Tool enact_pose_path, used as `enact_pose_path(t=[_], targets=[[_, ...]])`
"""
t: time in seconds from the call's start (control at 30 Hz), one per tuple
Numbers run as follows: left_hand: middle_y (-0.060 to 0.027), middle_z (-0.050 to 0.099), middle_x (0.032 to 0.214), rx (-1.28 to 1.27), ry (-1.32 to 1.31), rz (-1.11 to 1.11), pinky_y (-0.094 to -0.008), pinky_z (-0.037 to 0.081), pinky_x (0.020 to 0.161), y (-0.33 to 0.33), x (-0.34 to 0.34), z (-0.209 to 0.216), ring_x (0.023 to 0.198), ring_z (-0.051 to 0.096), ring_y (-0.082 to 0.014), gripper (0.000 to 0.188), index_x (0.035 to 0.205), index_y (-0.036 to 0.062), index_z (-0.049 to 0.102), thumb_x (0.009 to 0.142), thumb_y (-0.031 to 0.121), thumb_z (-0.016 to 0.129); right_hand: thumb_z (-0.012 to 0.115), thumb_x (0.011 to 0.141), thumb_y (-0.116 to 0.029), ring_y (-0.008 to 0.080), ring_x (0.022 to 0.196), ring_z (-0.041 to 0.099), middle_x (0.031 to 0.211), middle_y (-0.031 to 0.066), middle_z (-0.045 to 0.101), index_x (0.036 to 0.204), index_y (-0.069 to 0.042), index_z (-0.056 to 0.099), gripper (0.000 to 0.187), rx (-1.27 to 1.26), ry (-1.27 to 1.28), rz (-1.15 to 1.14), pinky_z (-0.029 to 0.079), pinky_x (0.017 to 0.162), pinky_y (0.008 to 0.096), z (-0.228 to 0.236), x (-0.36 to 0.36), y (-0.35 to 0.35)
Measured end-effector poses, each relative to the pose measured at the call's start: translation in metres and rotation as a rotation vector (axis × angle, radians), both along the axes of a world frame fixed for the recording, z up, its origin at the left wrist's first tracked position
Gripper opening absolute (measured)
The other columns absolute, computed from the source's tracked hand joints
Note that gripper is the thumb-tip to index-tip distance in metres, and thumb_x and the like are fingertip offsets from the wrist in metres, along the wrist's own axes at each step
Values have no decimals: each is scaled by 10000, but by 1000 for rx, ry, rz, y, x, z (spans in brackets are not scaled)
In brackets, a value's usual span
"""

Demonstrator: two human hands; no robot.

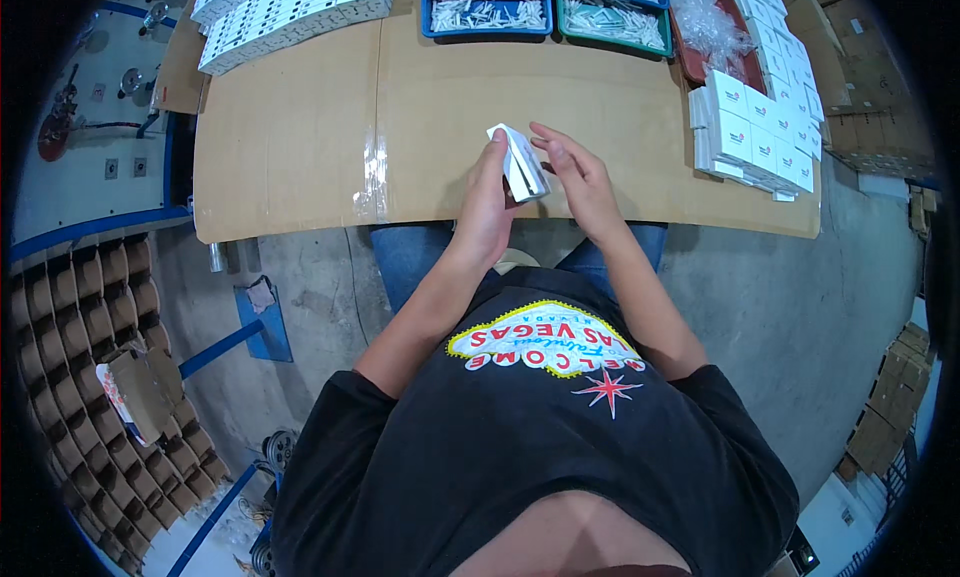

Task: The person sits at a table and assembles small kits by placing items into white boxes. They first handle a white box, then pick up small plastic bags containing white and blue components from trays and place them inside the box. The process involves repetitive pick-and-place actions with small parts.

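My left hand (487, 202) is closed around a small white cardboard box (522, 165), held tilted above the near part of the cardboard-covered table (290, 127). A dark gap shows along the end of the box that faces me; whether a flap there is loose, I cannot tell. On the box's right side, my right hand (583, 184) has its fingers stretched out and apart. Its fingertips are close to the box, and whether they touch it is hard to see. No object shows in the right hand.
White boxes (748, 137) are stacked at the table's right, and more white boxes (300, 17) stand in rows at the far left. Trays of small white parts (488, 13) line the far edge. A red tray holds clear plastic bags (708, 22). A divided cardboard rack (95, 377) is at left.
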State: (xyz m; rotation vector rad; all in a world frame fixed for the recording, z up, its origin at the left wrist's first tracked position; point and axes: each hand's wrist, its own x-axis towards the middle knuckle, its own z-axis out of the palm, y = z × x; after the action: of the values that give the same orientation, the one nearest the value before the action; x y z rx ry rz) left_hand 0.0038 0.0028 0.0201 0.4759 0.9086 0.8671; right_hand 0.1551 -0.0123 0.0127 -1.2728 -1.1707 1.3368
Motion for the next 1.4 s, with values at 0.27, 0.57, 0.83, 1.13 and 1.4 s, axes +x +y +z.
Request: enact_pose_path(t=[0.27, 0.57, 0.83, 1.13, 1.4], targets=[[-96, 598, 1255, 241, 135, 100, -299, 465, 956, -6, 6, -9, 1139, 571, -146, 609, 1452, -9, 443, 1062, 458, 457, 686, 952, -125, 232, 1320, 511, 1440, 167, 529, 1449, 29, 462, 567, 24, 42, 45, 448, 1070, 372, 4, -12, 1], [-121, 563, 1296, 456, 242, 211, -293, 440, 985, -15, 7, -20, 1161, 548, -163, 586, 1485, -21, 401, 1093, 414, 378, 560, 1006, -156, 396, 1325, 512, 1461, 289, 467, 1432, 73, 444, 498, 438, -416, 74, 450, 1066, 403, 5, -23, -11], [-99, 546, 1282, 510, 291, 231, -286, 438, 970, -21, 9, -24, 1132, 542, -144, 551, 1479, -19, 406, 1101, 380, 364, 499, 1026, -141, 421, 1266, 556, 1423, 294, 502, 1400, 88, 470, 440, 418, -376, 25, 478, 1030, 424, 3, -29, -16], [-103, 578, 1207, 360, 213, 207, -294, 455, 938, -6, 3, -19, 1091, 559, -139, 604, 1440, 13, 464, 1078, 487, 367, 568, 998, -151, 358, 1358, 494, 1443, 240, 515, 1428, 19, 486, 469, 345, -277, 54, 408, 1105, 376, 4, -17, -5], [-92, 562, 1294, 66, -93, -21, -403, 501, 955, -1, -11, 1, 1169, 577, -210, 617, 1441, 125, 423, 1045, 589, 337, 721, 875, -176, 305, 1356, 486, 1460, 190, 504, 1364, -50, 591, 522, 330, -321, 112, 382, 1123, 405, 9, -1, -4]])
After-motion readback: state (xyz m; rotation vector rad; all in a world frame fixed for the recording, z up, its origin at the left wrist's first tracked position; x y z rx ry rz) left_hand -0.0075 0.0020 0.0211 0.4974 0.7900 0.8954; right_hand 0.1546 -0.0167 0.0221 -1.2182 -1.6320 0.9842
